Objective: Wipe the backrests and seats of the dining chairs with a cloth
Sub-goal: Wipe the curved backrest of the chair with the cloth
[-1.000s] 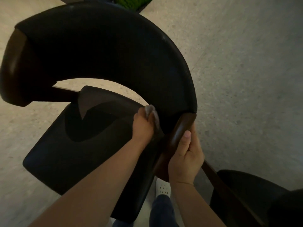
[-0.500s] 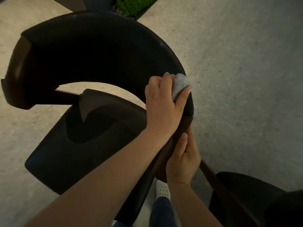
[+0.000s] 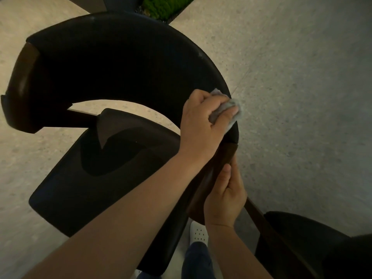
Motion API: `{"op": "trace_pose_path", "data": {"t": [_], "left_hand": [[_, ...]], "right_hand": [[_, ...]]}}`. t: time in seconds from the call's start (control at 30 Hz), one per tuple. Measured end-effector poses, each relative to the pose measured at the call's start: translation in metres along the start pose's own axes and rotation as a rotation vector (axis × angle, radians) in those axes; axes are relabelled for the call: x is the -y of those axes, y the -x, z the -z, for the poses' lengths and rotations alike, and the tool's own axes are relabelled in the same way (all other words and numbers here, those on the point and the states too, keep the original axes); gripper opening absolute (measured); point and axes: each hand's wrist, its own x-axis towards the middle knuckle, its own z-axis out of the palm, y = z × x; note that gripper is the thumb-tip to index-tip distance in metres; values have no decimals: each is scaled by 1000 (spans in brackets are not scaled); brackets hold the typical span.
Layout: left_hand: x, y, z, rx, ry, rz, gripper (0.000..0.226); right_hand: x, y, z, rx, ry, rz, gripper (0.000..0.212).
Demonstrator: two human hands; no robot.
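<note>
Speckled stone floor (image 3: 291, 97) shows around a dark curved backrest (image 3: 120, 63) as the left hand (image 3: 201, 125) presses a bunched grey cloth (image 3: 231, 111) to its edge, the right hand (image 3: 223, 198) just below gripping the wooden arm end (image 3: 221, 160). Firm, overlapping strokes along the curve should serve best; a second chair (image 3: 302, 238) crowds the right wrist

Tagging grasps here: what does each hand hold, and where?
Left hand grips the grey cloth, bunched in its fingers, against the end of the black backrest. Right hand grips the chair's wooden arm end just below.
</note>
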Motion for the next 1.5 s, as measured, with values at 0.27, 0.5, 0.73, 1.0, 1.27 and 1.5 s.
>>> {"op": "trace_pose_path", "data": {"t": [0.27,0.5,0.73,1.0,1.27,1.5], "left_hand": [[9,-6,-5,-95,19,-16,20],[33,13,11,-191,79,195,10],[6,13,-18,-194,3,31,28],[40,18,-13,-189,89,359,22],[55,35,-13,-79,128,355,17],[88,35,-6,55,24,553,22]], "right_hand": [[2,0,1,-7,-7,-16,63],[3,-1,1,-12,14,6,64],[4,0,2,17,-4,16,69],[5,0,2,13,13,-8,65],[1,-1,2,7,16,19,66],[1,-2,3,21,14,5,64]]}}
